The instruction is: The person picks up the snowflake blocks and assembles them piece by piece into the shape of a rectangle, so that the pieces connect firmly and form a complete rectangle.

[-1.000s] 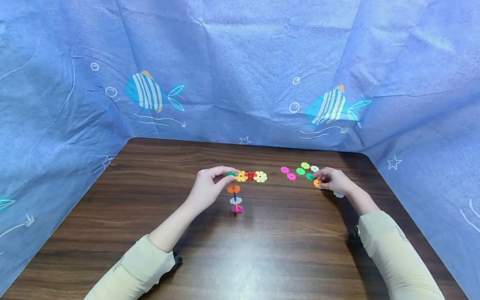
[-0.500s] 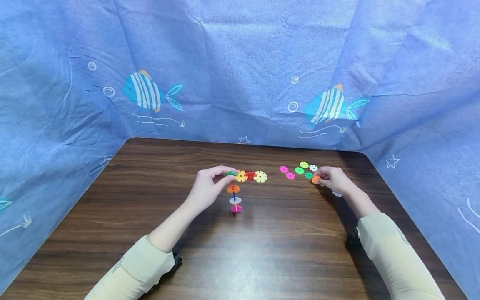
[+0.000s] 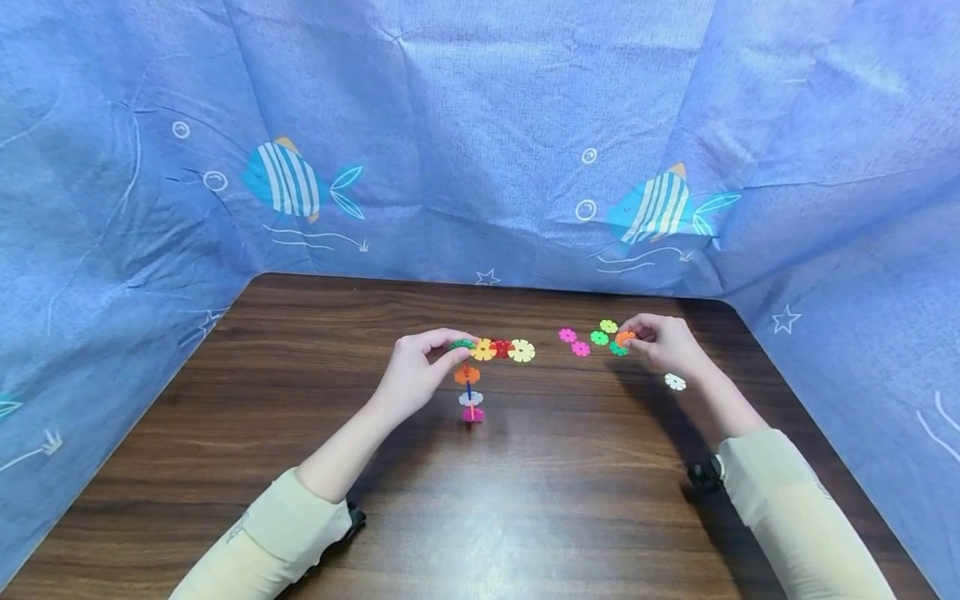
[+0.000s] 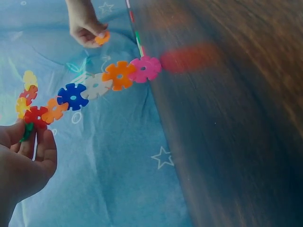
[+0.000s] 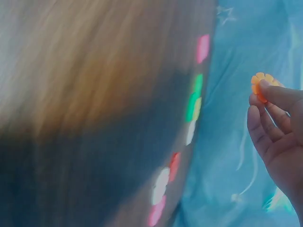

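My left hand (image 3: 412,371) pinches the green flower-shaped interlocking disc (image 4: 27,132) of a joined chain. From it, a short row runs right in the head view: yellow-orange (image 3: 483,349), red (image 3: 502,349) and pale yellow discs (image 3: 522,351). Another branch hangs down through red, orange, a blue disc (image 4: 73,97), a white disc (image 4: 97,86) and orange, with a pink disc (image 4: 145,69) at its end. Between thumb and fingers, my right hand (image 3: 666,343) holds a loose orange flower disc (image 5: 263,86), raised over the loose pieces at the right.
Several loose flower discs lie at the table's back right, among them a pink one (image 3: 567,335), a lime one (image 3: 608,326) and a green one (image 3: 599,337). A white disc (image 3: 675,382) lies by the right wrist. Blue fish-print cloth (image 3: 480,150) hangs behind the wooden table (image 3: 300,333).
My right hand has picked the orange disc up off the table and moved it slightly left and up. The left hand holds the chain in the same place.
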`<state>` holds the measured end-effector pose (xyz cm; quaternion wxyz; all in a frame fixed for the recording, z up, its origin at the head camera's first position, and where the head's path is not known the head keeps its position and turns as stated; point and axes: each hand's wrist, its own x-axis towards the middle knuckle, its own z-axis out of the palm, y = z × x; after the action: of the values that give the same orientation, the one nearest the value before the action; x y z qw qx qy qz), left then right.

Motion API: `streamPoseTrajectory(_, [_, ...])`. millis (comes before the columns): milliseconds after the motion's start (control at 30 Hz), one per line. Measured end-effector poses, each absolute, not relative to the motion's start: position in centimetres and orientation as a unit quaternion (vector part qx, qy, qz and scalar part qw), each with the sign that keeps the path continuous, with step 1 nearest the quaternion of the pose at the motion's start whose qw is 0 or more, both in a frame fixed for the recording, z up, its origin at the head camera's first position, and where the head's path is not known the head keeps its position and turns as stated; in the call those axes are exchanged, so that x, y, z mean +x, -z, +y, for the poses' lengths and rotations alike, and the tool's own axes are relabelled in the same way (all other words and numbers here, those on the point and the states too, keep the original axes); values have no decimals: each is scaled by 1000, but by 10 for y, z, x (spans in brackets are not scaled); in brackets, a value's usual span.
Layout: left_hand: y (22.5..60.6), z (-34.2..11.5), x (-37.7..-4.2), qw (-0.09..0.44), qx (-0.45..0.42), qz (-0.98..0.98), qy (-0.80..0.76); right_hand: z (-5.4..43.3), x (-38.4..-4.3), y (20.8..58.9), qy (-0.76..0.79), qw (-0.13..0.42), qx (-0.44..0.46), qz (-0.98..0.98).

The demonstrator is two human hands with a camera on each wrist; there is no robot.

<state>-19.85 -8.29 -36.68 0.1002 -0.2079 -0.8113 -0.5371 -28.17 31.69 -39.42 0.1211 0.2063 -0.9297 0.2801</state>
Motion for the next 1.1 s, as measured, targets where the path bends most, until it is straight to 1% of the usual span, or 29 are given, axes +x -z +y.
streamPoseTrajectory(300, [364,-84,-198,99,-216,-812,533,281,-264,363,-300,162,226,-912])
streamPoseTrajectory(467, [364,-85,-197,95,-214,-814,532,265,-253,350,-335,171,228,-898])
streamPoseTrajectory(600, [365,-85,-198,95,-213,-813,534,252,-243,341,-382,163,217,-884])
streamPoseTrajectory(833, [367,-83,-198,99,-216,-801,550,217,-209,313,-462,141,213,-849])
streamPoseTrajectory(967, [369,-81,-199,97,-211,-796,559,207,-202,311,-486,136,211,-837])
streamPoseTrajectory(1100, [370,-80,-199,95,-203,-796,562,205,-205,322,-510,117,209,-826])
